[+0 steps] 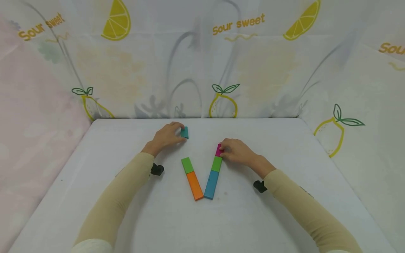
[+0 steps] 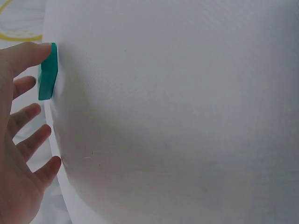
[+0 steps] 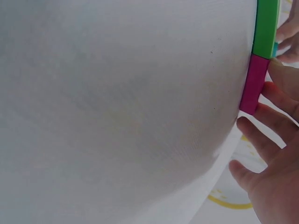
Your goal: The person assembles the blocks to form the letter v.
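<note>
My left hand is at the far side of the table, with thumb and index finger at opposite ends of a small teal block. In the left wrist view, the thumb lies against the teal block and the other fingers are spread apart. My right hand pinches a magenta block at the far end of a slanted row. That magenta block meets the end of a green block in the right wrist view. Below it, the green block joins a longer blue block.
Left of that row lies a second slanted row, a green block above a long orange block. The near ends of both rows come together in a V. A white table carries everything, with a lemon-print cloth behind it.
</note>
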`<state>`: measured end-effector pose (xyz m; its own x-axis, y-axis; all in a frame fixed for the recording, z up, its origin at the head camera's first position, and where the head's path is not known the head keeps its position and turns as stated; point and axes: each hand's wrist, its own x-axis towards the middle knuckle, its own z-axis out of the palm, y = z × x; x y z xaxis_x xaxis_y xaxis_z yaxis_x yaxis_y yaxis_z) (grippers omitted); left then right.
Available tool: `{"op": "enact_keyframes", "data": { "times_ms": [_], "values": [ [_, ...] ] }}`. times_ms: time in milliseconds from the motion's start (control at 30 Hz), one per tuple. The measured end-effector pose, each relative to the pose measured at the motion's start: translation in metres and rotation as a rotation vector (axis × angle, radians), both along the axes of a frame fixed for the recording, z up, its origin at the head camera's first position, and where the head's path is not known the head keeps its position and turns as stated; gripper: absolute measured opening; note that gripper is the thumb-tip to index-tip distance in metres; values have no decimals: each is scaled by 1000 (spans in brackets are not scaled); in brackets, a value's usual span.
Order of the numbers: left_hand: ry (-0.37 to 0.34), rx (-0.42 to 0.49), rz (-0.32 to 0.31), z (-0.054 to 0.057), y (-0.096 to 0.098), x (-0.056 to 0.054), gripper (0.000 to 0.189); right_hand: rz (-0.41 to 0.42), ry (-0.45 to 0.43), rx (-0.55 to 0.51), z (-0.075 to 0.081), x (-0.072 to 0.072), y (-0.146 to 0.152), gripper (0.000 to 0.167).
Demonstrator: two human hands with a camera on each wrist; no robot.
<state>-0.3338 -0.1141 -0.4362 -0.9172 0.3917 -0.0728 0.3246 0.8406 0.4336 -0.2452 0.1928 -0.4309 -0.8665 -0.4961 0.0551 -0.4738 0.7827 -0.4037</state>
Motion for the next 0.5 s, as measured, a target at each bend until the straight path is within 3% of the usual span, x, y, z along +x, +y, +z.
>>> {"op": "enact_keyframes", "data": {
  "times_ms": [500],
  "values": [
    [23,-23,-47,-1,3,-3,46,-28,-23,16,2,1,-1,21]
  ]
}}
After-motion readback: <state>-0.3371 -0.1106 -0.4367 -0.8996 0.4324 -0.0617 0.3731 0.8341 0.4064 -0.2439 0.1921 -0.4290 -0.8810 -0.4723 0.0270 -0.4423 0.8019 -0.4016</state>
